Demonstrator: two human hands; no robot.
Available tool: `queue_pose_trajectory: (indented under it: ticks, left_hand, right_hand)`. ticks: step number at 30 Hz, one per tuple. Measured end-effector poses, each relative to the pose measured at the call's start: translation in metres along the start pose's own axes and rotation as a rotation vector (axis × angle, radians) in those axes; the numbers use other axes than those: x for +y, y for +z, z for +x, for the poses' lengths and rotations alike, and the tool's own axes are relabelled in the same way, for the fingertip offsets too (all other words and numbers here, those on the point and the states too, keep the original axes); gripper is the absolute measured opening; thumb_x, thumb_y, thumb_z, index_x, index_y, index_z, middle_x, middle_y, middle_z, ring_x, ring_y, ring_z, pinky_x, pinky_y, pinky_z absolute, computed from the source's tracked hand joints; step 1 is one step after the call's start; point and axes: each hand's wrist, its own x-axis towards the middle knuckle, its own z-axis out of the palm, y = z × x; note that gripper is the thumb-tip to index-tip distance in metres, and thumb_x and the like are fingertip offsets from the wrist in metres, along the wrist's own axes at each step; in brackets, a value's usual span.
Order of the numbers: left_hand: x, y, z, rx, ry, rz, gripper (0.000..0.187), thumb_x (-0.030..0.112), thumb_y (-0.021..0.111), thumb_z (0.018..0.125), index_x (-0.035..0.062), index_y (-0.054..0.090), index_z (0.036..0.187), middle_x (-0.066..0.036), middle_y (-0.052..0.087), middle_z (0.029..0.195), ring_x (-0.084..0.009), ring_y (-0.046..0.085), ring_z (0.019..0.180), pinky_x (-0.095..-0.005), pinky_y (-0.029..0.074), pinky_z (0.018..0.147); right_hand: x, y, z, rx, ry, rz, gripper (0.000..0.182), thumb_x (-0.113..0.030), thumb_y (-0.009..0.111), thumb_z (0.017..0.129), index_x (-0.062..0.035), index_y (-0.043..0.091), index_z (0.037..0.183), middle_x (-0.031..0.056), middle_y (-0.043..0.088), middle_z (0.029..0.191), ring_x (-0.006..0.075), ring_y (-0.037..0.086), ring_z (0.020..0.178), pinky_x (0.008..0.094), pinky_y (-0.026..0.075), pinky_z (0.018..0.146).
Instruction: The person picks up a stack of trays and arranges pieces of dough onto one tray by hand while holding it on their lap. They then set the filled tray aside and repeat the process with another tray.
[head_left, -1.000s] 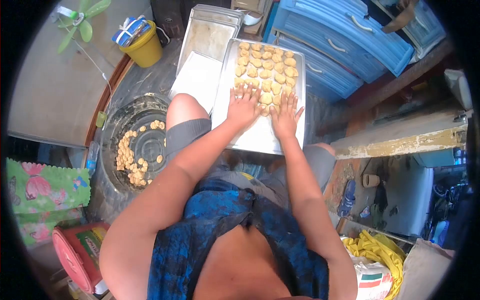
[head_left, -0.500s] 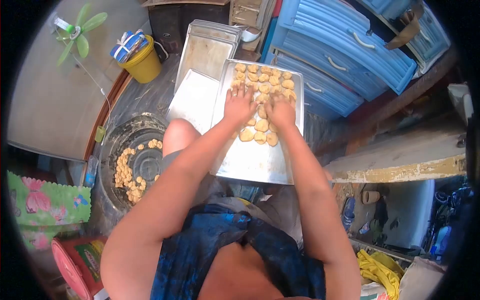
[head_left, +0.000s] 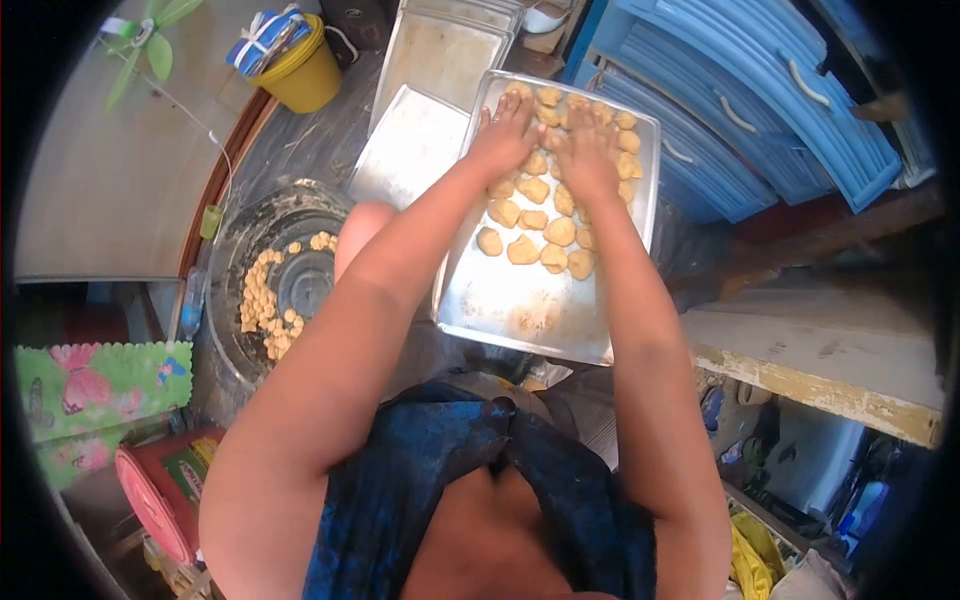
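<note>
A metal baking tray (head_left: 515, 315) lies in front of me, with rows of flattened yellowish dough pieces (head_left: 560, 231) over its middle and far part. My left hand (head_left: 508, 138) rests palm down near the far left corner, fingers stretched over the dough there. Beside it, my right hand (head_left: 590, 160) lies flat on pieces to the right, its fingers apart and pointing to the far edge. Both palms hide some of the dough. On the floor to the left, a dark round basin (head_left: 303, 288) holds many smaller dough lumps (head_left: 260, 295) along its left side.
More metal trays (head_left: 440, 55) are stacked beyond the tray, with a pale flat sheet (head_left: 405, 145) beside them. A yellow bucket (head_left: 303, 75) stands at the back left. Blue drawers (head_left: 720, 110) rise at the right, above a worn wooden ledge (head_left: 820, 375). A red-lidded container (head_left: 155, 500) sits at lower left.
Both hands have moved up the tray toward its far edge, onto other dough pieces. The nearer pieces are more exposed now. The whole view has shifted, with the tray appearing higher and further right.
</note>
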Motion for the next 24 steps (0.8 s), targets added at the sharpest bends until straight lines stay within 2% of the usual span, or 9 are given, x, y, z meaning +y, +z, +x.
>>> queue_pose_trajectory:
  ticks: [2, 3, 5, 11, 13, 16, 18, 22, 24]
  left_hand:
    - [-0.008, -0.021, -0.012, -0.003, 0.008, -0.011, 0.061, 0.045, 0.04, 0.09, 0.0082, 0.034, 0.138, -0.019, 0.019, 0.148, -0.0371, 0.017, 0.137, -0.0495, 0.014, 0.109]
    - [-0.009, -0.033, -0.021, -0.012, 0.024, -0.025, 0.058, 0.044, 0.044, 0.09, 0.0089, 0.039, 0.136, -0.02, 0.021, 0.147, -0.0388, 0.018, 0.136, -0.0491, 0.017, 0.109]
    - [-0.01, -0.059, -0.038, -0.06, -0.053, 0.043, 0.052, 0.04, 0.051, 0.087, 0.0094, 0.048, 0.13, -0.021, 0.026, 0.145, -0.0408, 0.021, 0.134, -0.0478, 0.019, 0.108]
    - [-0.009, -0.105, -0.09, -0.088, -0.185, -0.086, 0.051, 0.04, 0.052, 0.085, 0.0069, 0.053, 0.124, -0.019, 0.043, 0.134, -0.0375, 0.031, 0.13, -0.0514, 0.018, 0.108]
    - [-0.009, -0.108, -0.109, -0.033, -0.159, -0.055, 0.051, 0.041, 0.055, 0.084, 0.0049, 0.056, 0.12, -0.019, 0.053, 0.123, -0.0357, 0.043, 0.123, -0.0465, 0.026, 0.106]
    - [-0.024, -0.103, -0.129, -0.06, -0.245, -0.187, 0.049, 0.04, 0.059, 0.081, 0.0024, 0.061, 0.112, -0.02, 0.062, 0.108, -0.0345, 0.057, 0.105, -0.0361, 0.043, 0.091]
    - [-0.025, -0.109, -0.129, -0.147, -0.236, -0.207, 0.048, 0.037, 0.06, 0.082, 0.0015, 0.059, 0.114, -0.02, 0.061, 0.111, -0.033, 0.056, 0.107, -0.0357, 0.042, 0.093]
    - [-0.034, -0.102, -0.123, -0.199, -0.17, -0.307, 0.045, 0.034, 0.06, 0.084, 0.0004, 0.059, 0.114, -0.02, 0.061, 0.11, -0.0308, 0.057, 0.106, -0.035, 0.042, 0.092]
    - [-0.042, -0.095, -0.12, -0.211, -0.129, -0.323, 0.045, 0.033, 0.06, 0.084, -0.0001, 0.059, 0.114, -0.018, 0.062, 0.109, -0.0296, 0.058, 0.103, -0.0336, 0.043, 0.091]
  right_hand:
    - [-0.016, -0.018, -0.016, 0.169, -0.057, 0.159, 0.058, -0.04, 0.052, 0.087, -0.0079, 0.041, 0.134, 0.0131, 0.039, 0.139, 0.0295, 0.028, 0.133, 0.0476, 0.009, 0.111]
    - [-0.029, -0.031, -0.029, 0.164, -0.061, 0.16, 0.058, -0.04, 0.052, 0.087, -0.0079, 0.041, 0.134, 0.0131, 0.039, 0.139, 0.0295, 0.028, 0.133, 0.0476, 0.009, 0.111]
    - [-0.058, -0.05, -0.057, -0.218, -0.158, 0.152, 0.057, -0.041, 0.052, 0.086, -0.0078, 0.044, 0.132, 0.0124, 0.043, 0.136, 0.0286, 0.029, 0.133, 0.0515, 0.008, 0.11]
    - [-0.097, -0.005, -0.112, -0.153, -0.207, -0.139, 0.048, -0.039, 0.05, 0.088, -0.0097, 0.051, 0.126, 0.0103, 0.046, 0.134, 0.0269, 0.029, 0.133, 0.0623, 0.004, 0.105]
    - [-0.101, -0.008, -0.109, -0.103, -0.205, -0.097, 0.041, -0.033, 0.049, 0.089, -0.0103, 0.054, 0.123, 0.0093, 0.049, 0.131, 0.0256, 0.029, 0.133, 0.0631, 0.002, 0.104]
    - [-0.114, -0.03, -0.091, -0.225, -0.1, 0.009, 0.034, -0.029, 0.053, 0.087, -0.011, 0.059, 0.116, 0.0077, 0.057, 0.121, 0.0244, 0.038, 0.126, 0.059, 0.009, 0.104]
    - [-0.107, -0.02, -0.069, 0.011, -0.079, 0.089, 0.029, -0.027, 0.057, 0.084, -0.0119, 0.064, 0.108, 0.0054, 0.062, 0.106, 0.0232, 0.048, 0.111, 0.0518, 0.022, 0.099]
    - [-0.1, -0.005, -0.026, 0.159, -0.128, 0.005, 0.029, -0.03, 0.059, 0.082, -0.0116, 0.065, 0.103, 0.0053, 0.062, 0.098, 0.0232, 0.051, 0.098, 0.0454, 0.028, 0.09]
    - [-0.104, -0.017, -0.008, -0.215, -0.005, -0.075, 0.029, -0.031, 0.059, 0.081, -0.0111, 0.065, 0.101, 0.0062, 0.06, 0.103, 0.0237, 0.051, 0.097, 0.0449, 0.03, 0.088]
